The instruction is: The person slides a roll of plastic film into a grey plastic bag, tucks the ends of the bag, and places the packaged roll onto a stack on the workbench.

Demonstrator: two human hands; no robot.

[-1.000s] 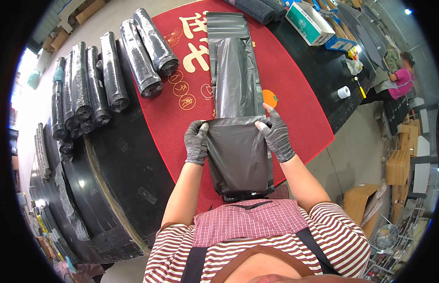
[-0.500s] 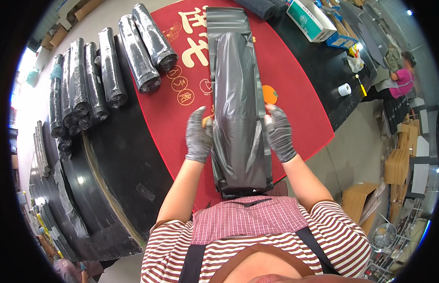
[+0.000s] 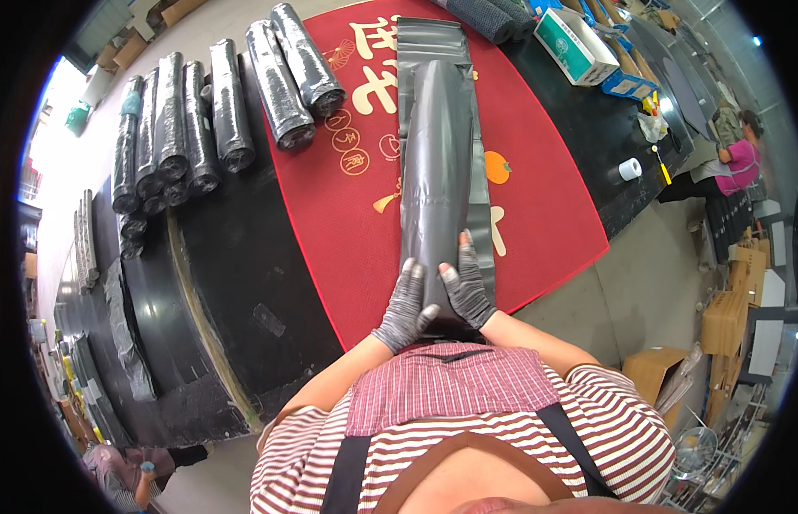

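A long black plastic bag (image 3: 438,137) lies lengthwise in front of me on a red printed mat (image 3: 339,248). Its plastic is drawn smoothly around a roll-shaped bulge, while a flat strip of film shows along the right side and at the far end. Both my hands wear grey striped gloves with bare fingertips. My left hand (image 3: 405,304) rests against the bag's near left side, fingers stretched and thumb apart. On the near right side lies my right hand (image 3: 468,287), its fingers extended over the plastic. What is inside the bag is hidden.
Several wrapped black rolls (image 3: 172,120) lie at the left on a black table (image 3: 236,283). At the far right are a green-and-white box (image 3: 575,47), a white tape roll (image 3: 630,169) and a yellow-handled tool (image 3: 663,168). A person (image 3: 738,167) sits beyond them.
Both hands have moved inward and nearer to me, from beside the bag onto its near end. The loose, wrinkled plastic has become smooth and narrower around the bulge. The view has shifted slightly.
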